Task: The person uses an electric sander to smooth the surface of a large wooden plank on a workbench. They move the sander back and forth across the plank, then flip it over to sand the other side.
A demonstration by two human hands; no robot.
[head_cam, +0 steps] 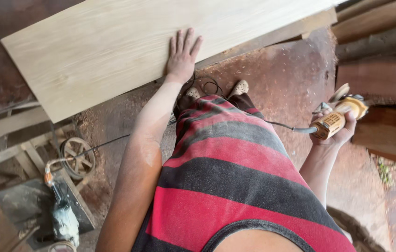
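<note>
left hand flat and open, fingers spread, palm pressed on the near edge of a pale wooden board. board lying tilted across the upper left, long and smooth, on top of a darker plank jutting out beneath its right end. right hand closed around a yellow angle grinder, held out to the right, well apart from the board, disc end up near stacked reddish planks. black cable trailing from the grinder's rear across a red and grey striped shirt. feet in pale shoes on a sawdust-strewn dirt floor. lower left: a small spoked wheel and another power tool lying beside scrap wood.
</note>
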